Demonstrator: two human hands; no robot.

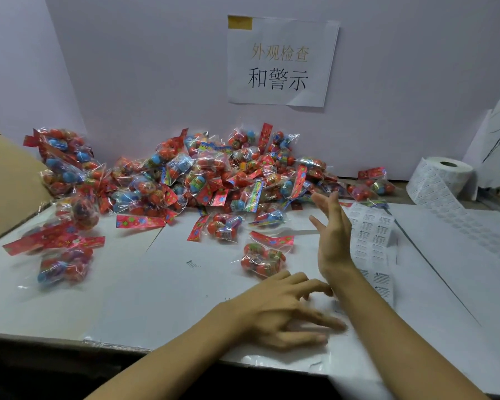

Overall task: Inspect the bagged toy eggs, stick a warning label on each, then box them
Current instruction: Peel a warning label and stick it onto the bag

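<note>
The bags (202, 180) heaped beyond both hands are clear film, filled with red-orange and sky-blue eggs, a few with green and yellow print. Their header cards are red, dotted with blue, green and yellow star-like shapes. One bag (262, 259) just beyond the left hand (283, 310) holds mostly red eggs under a red patterned header. The labels (373, 241) behind the right hand (334, 235) are white with small black print in a grid. The roll (442, 180) far right of the right hand is white. The box (9, 183) far left of the left hand is plain brown. The sign (280, 62) on the pale lilac wall (142, 67) is white, with gold characters above black ones and a yellow tape strip.
</note>
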